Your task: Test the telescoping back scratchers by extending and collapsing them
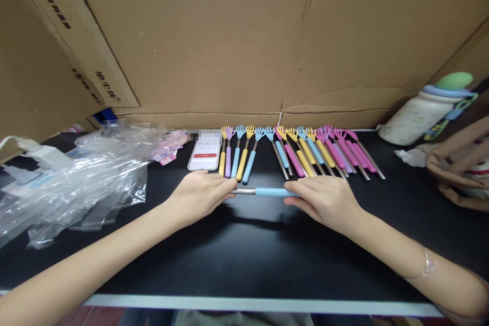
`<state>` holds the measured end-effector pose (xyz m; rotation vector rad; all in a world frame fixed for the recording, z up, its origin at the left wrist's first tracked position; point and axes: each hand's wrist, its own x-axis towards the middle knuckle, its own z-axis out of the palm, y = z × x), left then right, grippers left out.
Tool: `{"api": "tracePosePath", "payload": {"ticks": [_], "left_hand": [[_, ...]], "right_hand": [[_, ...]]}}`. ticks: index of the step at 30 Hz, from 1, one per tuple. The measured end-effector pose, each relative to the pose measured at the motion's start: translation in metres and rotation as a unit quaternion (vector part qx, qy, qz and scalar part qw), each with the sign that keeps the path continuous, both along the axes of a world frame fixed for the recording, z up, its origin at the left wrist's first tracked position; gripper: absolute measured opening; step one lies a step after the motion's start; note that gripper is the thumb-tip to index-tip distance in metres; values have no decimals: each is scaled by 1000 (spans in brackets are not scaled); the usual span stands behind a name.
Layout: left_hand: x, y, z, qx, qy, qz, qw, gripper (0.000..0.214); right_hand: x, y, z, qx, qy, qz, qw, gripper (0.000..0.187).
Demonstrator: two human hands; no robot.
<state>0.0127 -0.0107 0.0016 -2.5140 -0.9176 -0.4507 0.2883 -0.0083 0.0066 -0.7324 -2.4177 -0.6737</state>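
A blue-handled back scratcher (267, 192) lies crosswise on the black table (244, 249), its metal rod pointing left. My left hand (198, 194) pinches the rod end, fingers closed on it. My right hand (324, 197) grips the blue handle end. Just behind them lies a row of several scratchers (298, 153) with yellow, purple, blue and pink handles and small hand-shaped heads. A white phone (205, 155) showing a timer lies at the row's left end.
A heap of clear plastic bags (87, 178) covers the left of the table. Cardboard sheets (248, 35) wall off the back. At the right stand a white bottle with a green cap (420, 114) and a brown bag (458, 163).
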Motion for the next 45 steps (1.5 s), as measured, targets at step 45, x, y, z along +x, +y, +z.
{"api": "tracePosePath", "payload": {"ticks": [45], "left_hand": [[0, 3, -3, -12, -10, 8, 1000, 26]], "right_hand": [[3, 3, 10, 20, -30, -3, 999, 29]]}}
